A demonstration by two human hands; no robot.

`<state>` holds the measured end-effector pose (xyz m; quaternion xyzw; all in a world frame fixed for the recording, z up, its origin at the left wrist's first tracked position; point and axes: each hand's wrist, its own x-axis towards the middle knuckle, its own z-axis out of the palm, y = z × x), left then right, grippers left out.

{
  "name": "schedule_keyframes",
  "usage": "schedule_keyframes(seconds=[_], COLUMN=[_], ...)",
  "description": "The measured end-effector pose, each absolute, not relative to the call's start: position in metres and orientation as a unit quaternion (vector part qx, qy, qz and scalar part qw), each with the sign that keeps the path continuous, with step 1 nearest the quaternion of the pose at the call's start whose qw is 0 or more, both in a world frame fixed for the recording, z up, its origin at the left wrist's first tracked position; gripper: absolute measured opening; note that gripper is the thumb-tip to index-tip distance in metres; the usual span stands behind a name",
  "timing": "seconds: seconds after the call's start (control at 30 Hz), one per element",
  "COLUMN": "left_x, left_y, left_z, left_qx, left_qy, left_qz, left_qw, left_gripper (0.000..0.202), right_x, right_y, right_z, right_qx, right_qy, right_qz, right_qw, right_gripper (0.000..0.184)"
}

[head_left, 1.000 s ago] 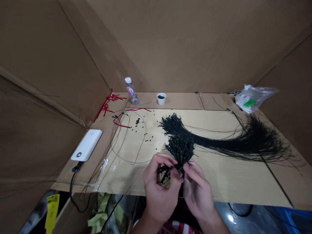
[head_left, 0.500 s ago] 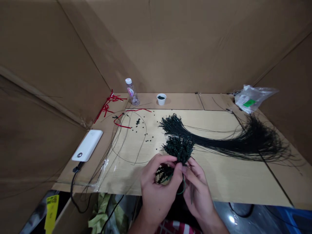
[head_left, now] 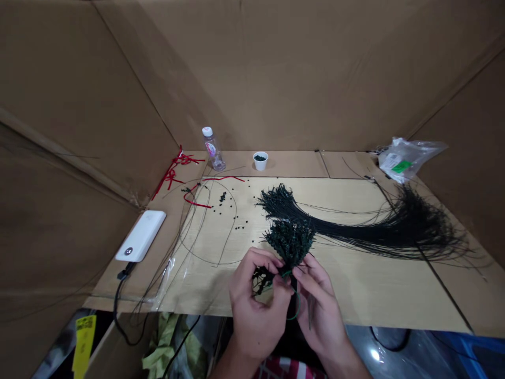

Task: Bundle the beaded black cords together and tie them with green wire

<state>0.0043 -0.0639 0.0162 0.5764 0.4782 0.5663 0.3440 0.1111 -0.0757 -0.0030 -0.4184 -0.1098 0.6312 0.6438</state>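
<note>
Close to the table's near edge, both hands grip a bundle of dark beaded strands [head_left: 290,239], its tufted end fanned out above the fingers. My left hand [head_left: 258,300] is closed around the bundle's neck, thumb bent against it. On the other side, the fingers of my right hand [head_left: 319,300] pinch the same neck. A thin green cord [head_left: 299,308] wraps the neck and loops down between the palms. Further dark strands show through the gap of the left hand. Just beyond lies a long bundle of dark wires [head_left: 355,231] with a beaded end.
Loose black beads [head_left: 223,197] and a red ribbon [head_left: 193,201] lie left on the table [head_left: 386,295]. Behind stand a clear bottle [head_left: 214,150] and a white cup [head_left: 260,164] of dark beads. A white power bank [head_left: 141,235] is at left, a plastic bag [head_left: 406,158] at right.
The left thumb has bent and drawn down off the bundle's neck, so the green cord around it now shows. The tufted end looks more tightly gathered. The right hand has barely moved.
</note>
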Motion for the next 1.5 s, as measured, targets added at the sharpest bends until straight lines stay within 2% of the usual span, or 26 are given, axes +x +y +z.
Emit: schedule_keyframes(seconds=[0.17, 0.4, 0.57, 0.7, 0.8, 1.07, 1.3, 1.5], left_x=[0.002, 0.006, 0.003, 0.006, 0.01, 0.01, 0.006, 0.001], left_y=[-0.064, -0.058, -0.06, -0.062, -0.061, -0.058, -0.052, -0.048], left_z=[0.019, 0.023, 0.017, 0.015, 0.017, 0.017, 0.021, 0.018], left_qx=[0.587, 0.601, 0.579, 0.52, 0.48, 0.449, 0.439, 0.444], left_qy=[0.485, 0.517, 0.483, 0.514, 0.539, 0.553, 0.551, 0.55], left_qz=[0.542, 0.536, 0.549, 0.55, 0.553, 0.53, 0.52, 0.477], left_qw=[0.356, 0.29, 0.359, 0.403, 0.417, 0.461, 0.483, 0.523], left_gripper=[0.018, 0.012, 0.009, 0.008, 0.004, 0.01, 0.007, 0.011], right_x=[0.11, 0.109, 0.111, 0.111, 0.111, 0.113, 0.113, 0.113], right_y=[-0.078, -0.08, -0.078, -0.077, -0.076, -0.074, -0.074, -0.073], right_z=[-0.005, -0.01, -0.01, -0.006, -0.006, -0.005, -0.01, -0.007], right_qx=[-0.412, -0.419, -0.422, -0.406, -0.395, -0.4, -0.379, -0.386], right_qy=[-0.109, -0.092, -0.065, -0.058, -0.065, -0.079, -0.061, -0.021], right_qz=[0.633, 0.626, 0.628, 0.648, 0.66, 0.666, 0.676, 0.68], right_qw=[0.646, 0.652, 0.651, 0.642, 0.636, 0.624, 0.629, 0.623], right_gripper=[0.033, 0.042, 0.038, 0.034, 0.03, 0.028, 0.023, 0.032])
